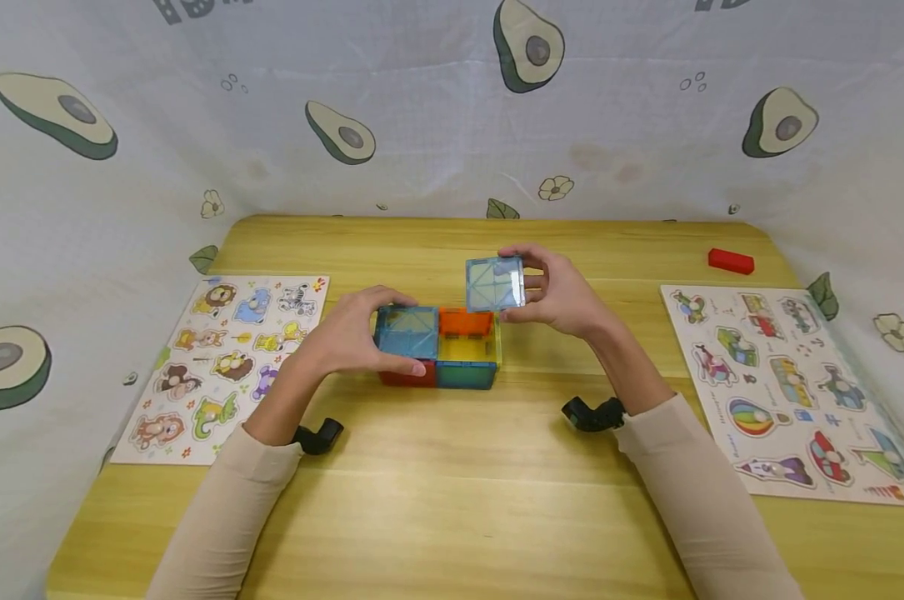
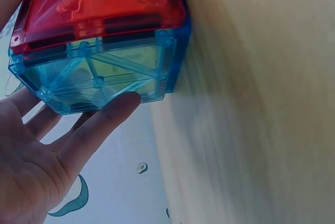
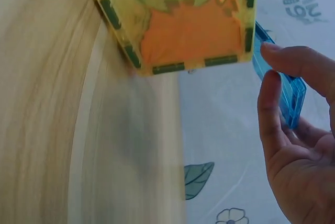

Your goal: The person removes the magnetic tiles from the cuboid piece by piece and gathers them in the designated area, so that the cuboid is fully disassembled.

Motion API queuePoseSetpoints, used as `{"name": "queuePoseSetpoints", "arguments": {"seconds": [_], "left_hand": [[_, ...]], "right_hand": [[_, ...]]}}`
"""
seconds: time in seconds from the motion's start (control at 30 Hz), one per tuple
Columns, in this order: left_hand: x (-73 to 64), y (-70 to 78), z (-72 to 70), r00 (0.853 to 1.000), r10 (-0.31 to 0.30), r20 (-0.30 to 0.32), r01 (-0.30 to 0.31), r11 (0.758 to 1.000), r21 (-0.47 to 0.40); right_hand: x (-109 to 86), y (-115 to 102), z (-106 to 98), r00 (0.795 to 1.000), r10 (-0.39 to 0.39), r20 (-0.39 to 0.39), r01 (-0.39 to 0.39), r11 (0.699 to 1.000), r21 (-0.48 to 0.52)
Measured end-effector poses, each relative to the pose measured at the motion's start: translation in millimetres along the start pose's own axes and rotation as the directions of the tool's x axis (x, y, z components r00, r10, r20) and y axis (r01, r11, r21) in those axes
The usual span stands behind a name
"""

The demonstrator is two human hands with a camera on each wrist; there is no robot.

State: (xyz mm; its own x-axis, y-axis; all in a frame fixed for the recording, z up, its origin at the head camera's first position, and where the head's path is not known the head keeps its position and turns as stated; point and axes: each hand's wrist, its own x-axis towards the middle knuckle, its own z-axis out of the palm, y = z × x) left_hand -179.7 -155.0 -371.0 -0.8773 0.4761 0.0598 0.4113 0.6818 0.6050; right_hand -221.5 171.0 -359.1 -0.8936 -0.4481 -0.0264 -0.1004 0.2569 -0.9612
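Observation:
A low box of translucent magnetic tiles (image 1: 466, 375) stands on the table, with red and green-blue tiles along its front. A light blue square tile (image 1: 409, 332) covers its left half, while the right half is open on top and shows orange and yellow inside. My left hand (image 1: 354, 333) spans this left half, thumb at the front and fingers toward the back; its thumb (image 2: 112, 114) lies at a blue tile's edge. Above the open half, my right hand (image 1: 552, 287) pinches another light blue square tile (image 1: 489, 284) by its right side, tilted up.
An animal puzzle board (image 1: 227, 367) lies on the left and a vehicle puzzle board (image 1: 789, 392) on the right. A red block (image 1: 731, 261) is at the back right. Behind the table hangs an avocado-print cloth (image 1: 437, 167).

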Motion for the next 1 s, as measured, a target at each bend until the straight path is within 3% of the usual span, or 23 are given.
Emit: {"name": "queuePoseSetpoints", "arguments": {"seconds": [0.27, 0.43, 0.73, 0.87, 1.0], "left_hand": [[-1.9, 0.9, -3.2, 1.0, -0.014, 0.02, 0.014, 1.0, 0.001], [-1.9, 0.5, -3.0, 1.0, -0.007, 0.015, 0.007, 1.0, -0.003], [-1.1, 0.9, -2.6, 1.0, -0.01, 0.019, 0.011, 1.0, -0.024], [-1.1, 0.5, -3.0, 1.0, -0.016, 0.022, 0.017, 1.0, -0.02], [-2.0, 0.2, -2.3, 1.0, -0.018, 0.021, 0.018, 0.999, -0.029]], "right_hand": [[22.0, 10, -9, 0.999, 0.01, -0.044, -0.01, 1.0, 0.003], [36.6, 19, -15, 0.997, 0.028, -0.076, -0.035, 0.995, -0.095], [61.5, 35, -25, 0.987, 0.05, -0.153, -0.102, 0.93, -0.354], [70.7, 43, -28, 0.981, 0.076, -0.178, -0.142, 0.907, -0.395], [77.5, 51, -29, 0.975, 0.107, -0.195, -0.175, 0.909, -0.377]]}}
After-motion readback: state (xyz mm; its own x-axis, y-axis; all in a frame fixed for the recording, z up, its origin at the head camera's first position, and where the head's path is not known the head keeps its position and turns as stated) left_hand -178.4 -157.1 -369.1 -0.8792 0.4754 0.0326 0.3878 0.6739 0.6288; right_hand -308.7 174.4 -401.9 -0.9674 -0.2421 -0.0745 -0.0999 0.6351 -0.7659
